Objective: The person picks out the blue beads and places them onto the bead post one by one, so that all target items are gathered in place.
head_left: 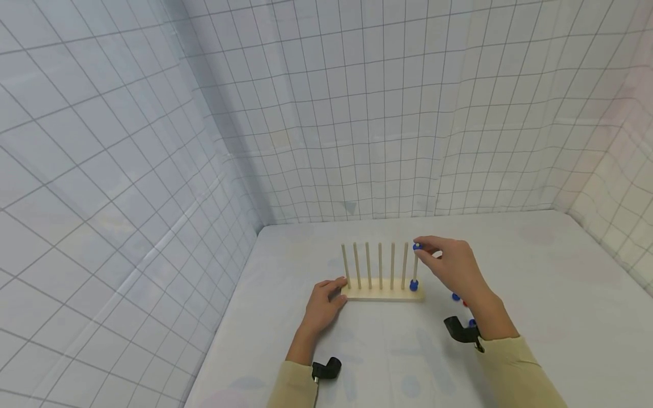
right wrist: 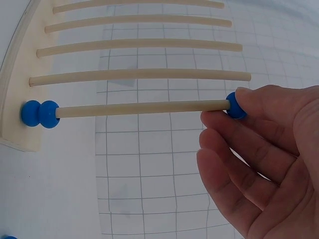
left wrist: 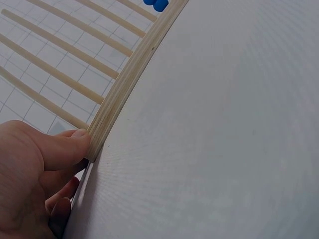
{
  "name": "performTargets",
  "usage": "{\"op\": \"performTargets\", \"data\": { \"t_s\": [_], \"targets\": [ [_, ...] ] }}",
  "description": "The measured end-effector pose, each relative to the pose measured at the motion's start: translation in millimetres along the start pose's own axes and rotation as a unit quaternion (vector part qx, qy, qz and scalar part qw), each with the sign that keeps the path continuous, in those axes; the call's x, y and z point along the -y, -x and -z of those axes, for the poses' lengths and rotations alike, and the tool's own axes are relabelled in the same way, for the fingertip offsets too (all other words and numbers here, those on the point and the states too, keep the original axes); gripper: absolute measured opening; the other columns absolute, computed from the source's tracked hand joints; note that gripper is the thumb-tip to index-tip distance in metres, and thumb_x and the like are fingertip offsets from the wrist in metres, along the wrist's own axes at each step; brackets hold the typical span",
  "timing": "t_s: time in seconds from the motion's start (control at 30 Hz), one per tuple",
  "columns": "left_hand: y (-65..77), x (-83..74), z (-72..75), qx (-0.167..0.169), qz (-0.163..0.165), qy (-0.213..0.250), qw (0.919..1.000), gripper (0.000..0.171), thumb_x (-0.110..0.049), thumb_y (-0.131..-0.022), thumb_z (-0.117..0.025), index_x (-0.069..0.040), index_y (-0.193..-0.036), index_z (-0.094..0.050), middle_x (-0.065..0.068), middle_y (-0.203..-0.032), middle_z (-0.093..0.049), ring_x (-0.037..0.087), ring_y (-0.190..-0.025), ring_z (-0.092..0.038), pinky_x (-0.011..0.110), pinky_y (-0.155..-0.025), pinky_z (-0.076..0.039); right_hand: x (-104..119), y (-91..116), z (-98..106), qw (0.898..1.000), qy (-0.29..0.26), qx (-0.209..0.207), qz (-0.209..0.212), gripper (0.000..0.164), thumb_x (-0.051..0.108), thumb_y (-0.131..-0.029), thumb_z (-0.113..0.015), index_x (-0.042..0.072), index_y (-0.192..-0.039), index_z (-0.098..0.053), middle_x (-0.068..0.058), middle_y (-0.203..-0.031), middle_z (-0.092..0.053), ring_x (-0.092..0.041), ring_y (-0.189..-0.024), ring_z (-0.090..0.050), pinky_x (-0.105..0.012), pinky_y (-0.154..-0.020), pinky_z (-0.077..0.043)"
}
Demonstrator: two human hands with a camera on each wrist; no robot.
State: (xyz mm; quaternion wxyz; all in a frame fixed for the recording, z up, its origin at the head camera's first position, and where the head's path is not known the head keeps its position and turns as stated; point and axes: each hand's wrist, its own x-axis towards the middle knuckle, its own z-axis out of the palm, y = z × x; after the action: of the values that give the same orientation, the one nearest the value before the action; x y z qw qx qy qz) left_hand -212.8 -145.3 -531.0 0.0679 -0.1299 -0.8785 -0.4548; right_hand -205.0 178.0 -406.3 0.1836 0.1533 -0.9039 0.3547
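Observation:
A wooden peg rack [head_left: 382, 295] stands on the table, with several upright pegs in a row. My left hand [head_left: 321, 306] grips the left end of its base, the thumb [left wrist: 70, 148] lying against the edge. At the top of the rightmost peg [right wrist: 139, 108], my right hand [head_left: 451, 263] pinches a blue bead [right wrist: 236, 106] between thumb and forefinger. The peg's tip sits in that bead. Two more blue beads [right wrist: 40, 114] are stacked at the foot of the same peg. The other pegs carry no beads.
To the right of the rack, partly hidden by my right forearm, lie a blue bead [head_left: 456, 296], a red bead [head_left: 465, 303] and another blue bead [head_left: 472, 323]. A white cloth covers the table [head_left: 388, 345]. Grid-patterned curtains [head_left: 357, 113] hang behind and at the sides.

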Motion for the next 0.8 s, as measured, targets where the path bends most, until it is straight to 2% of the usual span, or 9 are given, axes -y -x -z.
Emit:
{"op": "performTargets", "data": {
  "t_s": [0.8],
  "targets": [
    [-0.8,5.2,-2.9,-0.001,0.009,-0.015,0.9998,0.038,-0.009,-0.091,-0.073,-0.009,-0.128,-0.070,0.010,-0.136,-0.061,0.038,-0.127,-0.048,0.059,-0.104,-0.037,-5.5,4.7,-7.2,1.000,-0.003,0.001,0.000,0.026,0.019,-0.096,-0.071,0.007,-0.119,-0.074,-0.002,-0.094,-0.075,-0.023,-0.085,-0.070,-0.043,-0.073,-0.057]
  ]
}}
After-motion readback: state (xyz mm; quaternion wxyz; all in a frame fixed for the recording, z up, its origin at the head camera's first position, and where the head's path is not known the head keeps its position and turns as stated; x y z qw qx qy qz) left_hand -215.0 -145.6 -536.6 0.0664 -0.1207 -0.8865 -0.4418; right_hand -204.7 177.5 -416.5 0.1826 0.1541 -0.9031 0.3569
